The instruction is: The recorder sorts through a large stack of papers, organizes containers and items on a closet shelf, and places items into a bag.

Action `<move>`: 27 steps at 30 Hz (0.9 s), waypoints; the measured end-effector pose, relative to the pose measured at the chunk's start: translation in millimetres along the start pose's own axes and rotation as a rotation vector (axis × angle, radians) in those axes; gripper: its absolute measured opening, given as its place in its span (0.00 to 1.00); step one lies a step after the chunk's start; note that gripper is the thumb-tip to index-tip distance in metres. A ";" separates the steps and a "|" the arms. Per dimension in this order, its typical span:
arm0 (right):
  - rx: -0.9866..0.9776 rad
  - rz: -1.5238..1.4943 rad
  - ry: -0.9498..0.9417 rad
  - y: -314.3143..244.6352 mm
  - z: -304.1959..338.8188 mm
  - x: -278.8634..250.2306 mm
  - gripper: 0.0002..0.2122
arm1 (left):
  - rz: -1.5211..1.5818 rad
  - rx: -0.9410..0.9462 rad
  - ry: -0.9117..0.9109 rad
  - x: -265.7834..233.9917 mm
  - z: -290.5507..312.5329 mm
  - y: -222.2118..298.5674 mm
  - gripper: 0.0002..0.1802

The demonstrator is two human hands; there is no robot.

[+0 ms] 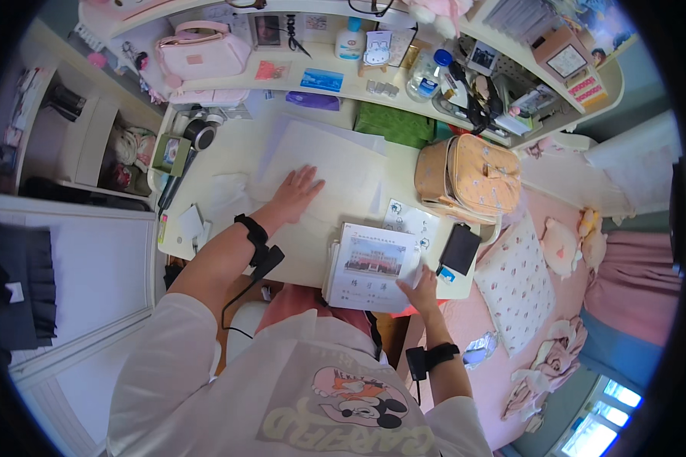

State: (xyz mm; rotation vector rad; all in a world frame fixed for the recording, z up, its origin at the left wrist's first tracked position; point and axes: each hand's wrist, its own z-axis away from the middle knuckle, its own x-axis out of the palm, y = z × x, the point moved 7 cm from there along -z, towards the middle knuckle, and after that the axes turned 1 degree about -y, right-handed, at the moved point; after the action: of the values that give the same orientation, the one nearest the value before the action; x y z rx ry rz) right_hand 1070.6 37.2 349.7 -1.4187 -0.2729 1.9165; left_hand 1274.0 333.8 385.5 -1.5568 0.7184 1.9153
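Note:
My left hand lies flat with its fingers spread on large white paper sheets, which overlap in the middle of the desk. A stack of exercise books sits at the desk's front edge, slightly right of my body. The top cover is white with a picture of a building. My right hand is at the stack's right edge, thumb and index finger apart, with the thumb touching the cover. Its other fingers are partly hidden.
Right of the stack are a black pouch and a sheet of cartoon drawings. Behind these stands a yellow-orange bag. A green case lies under the shelf. At the left are a black hairdryer-like tool and a tissue. A bed adjoins the right side.

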 end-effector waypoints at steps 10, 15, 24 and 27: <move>-0.069 -0.591 0.035 -113.5 -28.6 -68.9 0.18 | 0.597 -0.107 -0.004 11.7 -26.6 -62.7 0.20; 0.227 -1.296 -0.315 -162.2 -49.9 1.3 0.17 | 0.761 -0.160 -0.037 14.2 -26.2 -82.9 0.16; 0.586 -1.423 -0.300 -170.4 -89.5 120.3 0.05 | 0.205 0.150 -0.104 9.3 -3.9 -37.2 0.38; 0.643 -1.441 -0.253 -171.4 -92.0 126.4 0.04 | 0.174 0.168 -0.055 6.6 -2.2 -33.1 0.38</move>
State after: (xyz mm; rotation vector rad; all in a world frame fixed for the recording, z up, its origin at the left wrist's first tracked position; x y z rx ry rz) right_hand 1209.1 220.5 317.2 -0.2646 -0.5344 0.7880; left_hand 1298.0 355.9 376.8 -1.3717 0.9922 1.9568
